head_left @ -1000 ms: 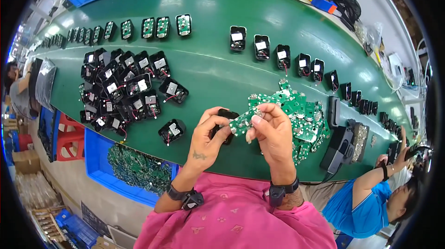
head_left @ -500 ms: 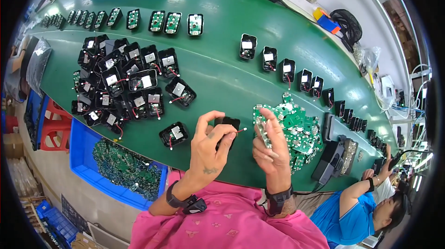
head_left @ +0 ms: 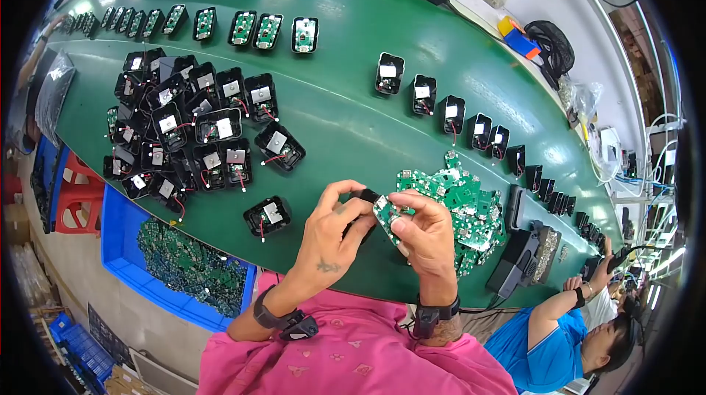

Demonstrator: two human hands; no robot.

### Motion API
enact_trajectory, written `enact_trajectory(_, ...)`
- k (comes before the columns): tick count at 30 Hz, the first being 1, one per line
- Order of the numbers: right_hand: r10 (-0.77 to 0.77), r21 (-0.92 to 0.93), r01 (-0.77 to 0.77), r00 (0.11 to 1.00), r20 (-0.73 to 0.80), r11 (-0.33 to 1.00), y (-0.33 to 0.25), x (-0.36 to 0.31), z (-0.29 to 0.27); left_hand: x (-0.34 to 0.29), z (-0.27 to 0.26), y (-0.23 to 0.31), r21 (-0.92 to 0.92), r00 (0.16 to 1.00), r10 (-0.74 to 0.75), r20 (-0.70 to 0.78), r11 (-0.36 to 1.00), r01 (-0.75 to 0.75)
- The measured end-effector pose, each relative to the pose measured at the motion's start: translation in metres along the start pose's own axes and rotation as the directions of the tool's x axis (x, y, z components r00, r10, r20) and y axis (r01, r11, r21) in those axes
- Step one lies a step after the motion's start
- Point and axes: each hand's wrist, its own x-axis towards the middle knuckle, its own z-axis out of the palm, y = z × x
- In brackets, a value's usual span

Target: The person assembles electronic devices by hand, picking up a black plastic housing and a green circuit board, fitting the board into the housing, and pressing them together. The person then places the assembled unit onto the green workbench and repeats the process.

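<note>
My left hand [head_left: 329, 237] is closed around a small black casing [head_left: 369, 195], mostly hidden behind the fingers. Between the thumb and fingers of my right hand [head_left: 428, 237] is a green circuit board [head_left: 387, 220], tilted, its component side showing. The board is right beside the casing; whether they touch I cannot tell. The red wire's end is hidden by the hands. Just right of my right hand lies a heap of green circuit boards [head_left: 474, 211]. One open black casing [head_left: 268, 216] with a white pad and red wire rests to the left of my left hand.
Many open black casings [head_left: 217, 128] are piled on the green table [head_left: 331, 112] at left. Casings with boards [head_left: 304, 34] line the far side; others [head_left: 423, 93] curve rightward. A blue bin of boards [head_left: 121, 248] stands below the edge. A co-worker [head_left: 537, 343] sits at right.
My right hand has moved left and turned the circuit board, bringing it up against or close beside the casing. My left hand keeps its hold on the casing. The view has shifted slightly.
</note>
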Motion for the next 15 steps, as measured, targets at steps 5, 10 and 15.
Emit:
enact_trajectory(5,0.066,-0.002,-0.066,0.997,-0.036,0.998,-0.006,0.0,-0.002,0.0,-0.004,-0.003,-0.077,0.998,0.02,0.065,0.997,-0.015)
enact_trajectory(10,0.092,0.003,-0.093,0.994,0.067,0.996,-0.007,0.001,-0.006,0.003,-0.001,-0.005,-0.095,0.999,-0.02,0.041,0.995,0.024)
enact_trajectory(15,-0.057,-0.109,0.063,0.996,0.064,0.992,0.001,0.003,0.0,0.004,0.008,-0.015,-0.253,1.0,0.009,0.017,0.967,-0.004)
